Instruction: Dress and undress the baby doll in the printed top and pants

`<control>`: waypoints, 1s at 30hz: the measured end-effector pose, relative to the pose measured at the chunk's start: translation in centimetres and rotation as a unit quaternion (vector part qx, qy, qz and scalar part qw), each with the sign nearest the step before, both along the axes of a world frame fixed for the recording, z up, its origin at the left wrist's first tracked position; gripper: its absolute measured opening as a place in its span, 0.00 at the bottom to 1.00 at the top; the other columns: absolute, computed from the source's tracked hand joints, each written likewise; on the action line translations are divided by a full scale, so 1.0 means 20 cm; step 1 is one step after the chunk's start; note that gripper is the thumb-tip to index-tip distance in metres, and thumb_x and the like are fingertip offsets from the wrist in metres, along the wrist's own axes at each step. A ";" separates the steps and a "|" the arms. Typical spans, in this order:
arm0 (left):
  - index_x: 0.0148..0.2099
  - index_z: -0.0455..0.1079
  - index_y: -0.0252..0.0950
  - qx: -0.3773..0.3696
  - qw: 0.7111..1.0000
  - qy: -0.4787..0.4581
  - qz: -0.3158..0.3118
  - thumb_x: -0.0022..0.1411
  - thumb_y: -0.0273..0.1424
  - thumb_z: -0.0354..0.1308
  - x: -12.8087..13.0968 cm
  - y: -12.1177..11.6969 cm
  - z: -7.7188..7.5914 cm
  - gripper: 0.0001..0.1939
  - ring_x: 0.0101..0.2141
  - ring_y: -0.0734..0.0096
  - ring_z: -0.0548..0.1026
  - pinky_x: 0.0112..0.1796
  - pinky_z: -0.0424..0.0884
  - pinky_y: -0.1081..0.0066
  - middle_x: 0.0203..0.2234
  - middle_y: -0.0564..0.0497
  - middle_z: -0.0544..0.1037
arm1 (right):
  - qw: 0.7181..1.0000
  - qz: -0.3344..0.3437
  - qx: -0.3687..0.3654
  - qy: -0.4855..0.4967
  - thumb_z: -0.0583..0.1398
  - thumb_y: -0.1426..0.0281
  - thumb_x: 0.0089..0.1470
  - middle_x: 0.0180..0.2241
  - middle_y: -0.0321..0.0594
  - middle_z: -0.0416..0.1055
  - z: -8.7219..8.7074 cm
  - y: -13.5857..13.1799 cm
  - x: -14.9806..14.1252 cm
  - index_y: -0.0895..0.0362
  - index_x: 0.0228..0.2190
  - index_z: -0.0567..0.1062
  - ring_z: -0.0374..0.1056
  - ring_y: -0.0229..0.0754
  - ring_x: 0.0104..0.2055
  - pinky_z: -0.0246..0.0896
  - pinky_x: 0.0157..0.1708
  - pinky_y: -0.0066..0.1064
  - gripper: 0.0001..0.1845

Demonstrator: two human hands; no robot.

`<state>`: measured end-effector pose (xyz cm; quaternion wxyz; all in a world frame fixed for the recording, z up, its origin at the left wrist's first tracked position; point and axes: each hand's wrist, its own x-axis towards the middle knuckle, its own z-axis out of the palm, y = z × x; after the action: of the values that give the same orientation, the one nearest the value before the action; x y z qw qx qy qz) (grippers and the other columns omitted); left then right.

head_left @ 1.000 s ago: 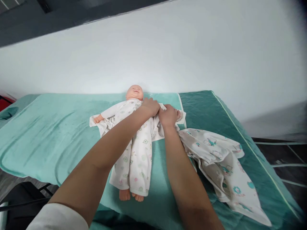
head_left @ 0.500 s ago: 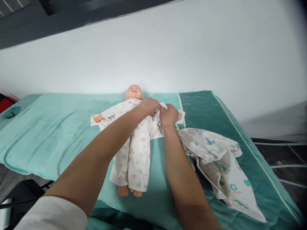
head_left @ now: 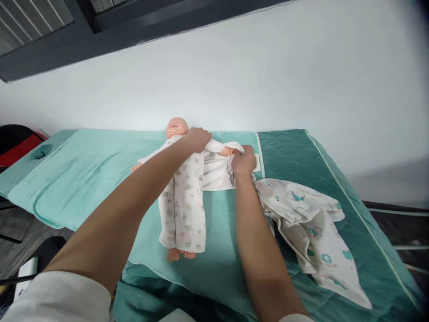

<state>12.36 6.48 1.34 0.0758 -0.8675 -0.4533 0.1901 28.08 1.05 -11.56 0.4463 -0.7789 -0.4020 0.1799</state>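
Observation:
A baby doll [head_left: 176, 127] lies on its back in a white romper [head_left: 186, 214] with a small print. White cloth, its inside showing, is spread beneath the doll on the right. My left hand [head_left: 198, 139] is closed around the doll's upper arm at the shoulder, its fingertips partly hidden. My right hand [head_left: 244, 162] pinches white cloth [head_left: 236, 146] beside the doll's bare hand [head_left: 227, 151]. That arm stretches to the right in a white sleeve.
A light green towel [head_left: 83, 165] covers much of the bed, over a dark green quilted cover [head_left: 291, 154]. A crumpled printed baby garment [head_left: 311, 223] lies to the right. The white wall [head_left: 234, 80] stands behind. A red and black chair [head_left: 20, 145] is at far left.
My left hand has moved left to the doll's shoulder. My right hand has shifted slightly right with the cloth. The doll's hand and sleeved arm between them now show. The view has tilted slightly.

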 end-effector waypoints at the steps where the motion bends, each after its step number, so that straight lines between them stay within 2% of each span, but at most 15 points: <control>1: 0.58 0.74 0.32 0.002 1.000 0.000 0.003 0.55 0.21 0.60 -0.02 0.00 0.01 0.27 0.47 0.50 0.78 0.46 0.73 0.59 0.48 0.35 0.79 | 1.000 -0.002 0.006 0.013 0.55 0.69 0.60 0.43 0.49 0.77 -0.01 0.00 0.00 0.57 0.49 0.75 0.71 0.52 0.46 0.62 0.50 0.42 0.17; 6: 0.57 0.73 0.33 0.008 1.000 0.003 0.023 0.54 0.21 0.60 -0.10 0.00 0.03 0.27 0.46 0.51 0.78 0.45 0.73 0.59 0.48 0.36 0.79 | 0.998 0.005 0.043 0.054 0.56 0.68 0.56 0.43 0.45 0.76 -0.05 0.02 0.02 0.56 0.46 0.73 0.70 0.48 0.44 0.63 0.50 0.40 0.16; 12: 0.56 0.73 0.32 0.012 1.000 -0.007 0.017 0.56 0.22 0.59 -0.14 -0.01 0.01 0.24 0.45 0.52 0.78 0.44 0.72 0.60 0.47 0.36 0.79 | 0.990 0.009 0.093 0.109 0.57 0.69 0.51 0.44 0.47 0.76 -0.06 0.06 0.05 0.59 0.42 0.74 0.70 0.47 0.46 0.65 0.54 0.40 0.15; 19: 0.57 0.71 0.32 0.003 1.000 -0.008 -0.009 0.59 0.25 0.59 -0.13 -0.03 -0.02 0.23 0.46 0.53 0.78 0.45 0.72 0.61 0.48 0.36 0.78 | 0.964 0.022 0.147 0.222 0.59 0.72 0.44 0.41 0.42 0.77 -0.06 0.10 0.06 0.60 0.41 0.75 0.73 0.42 0.41 0.71 0.47 0.35 0.18; 21: 0.57 0.71 0.33 0.002 1.000 -0.009 -0.023 0.60 0.26 0.58 -0.12 -0.03 -0.03 0.22 0.46 0.53 0.78 0.45 0.71 0.61 0.48 0.37 0.78 | 0.947 0.024 0.163 0.275 0.60 0.73 0.41 0.38 0.40 0.77 -0.06 0.11 0.06 0.60 0.40 0.75 0.73 0.40 0.38 0.71 0.43 0.33 0.19; 26: 0.56 0.71 0.33 0.007 0.998 -0.019 -0.055 0.60 0.27 0.58 -0.12 -0.04 -0.05 0.21 0.44 0.52 0.78 0.42 0.71 0.61 0.46 0.38 0.79 | 0.878 0.039 0.195 0.435 0.62 0.77 0.36 0.32 0.35 0.75 -0.04 0.10 0.07 0.60 0.37 0.76 0.71 0.37 0.34 0.68 0.36 0.28 0.20; 30: 0.56 0.71 0.34 0.002 0.999 -0.018 -0.048 0.61 0.28 0.59 -0.10 -0.05 -0.05 0.20 0.44 0.53 0.78 0.42 0.71 0.62 0.47 0.38 0.79 | 0.856 0.061 0.203 0.471 0.62 0.76 0.37 0.29 0.33 0.73 -0.01 0.08 0.07 0.59 0.35 0.77 0.69 0.35 0.31 0.64 0.32 0.25 0.17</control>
<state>10.38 5.49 0.29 0.0783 -0.8913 -0.4130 0.1699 29.54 2.72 -11.79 0.7190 -0.4670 -0.2178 0.4663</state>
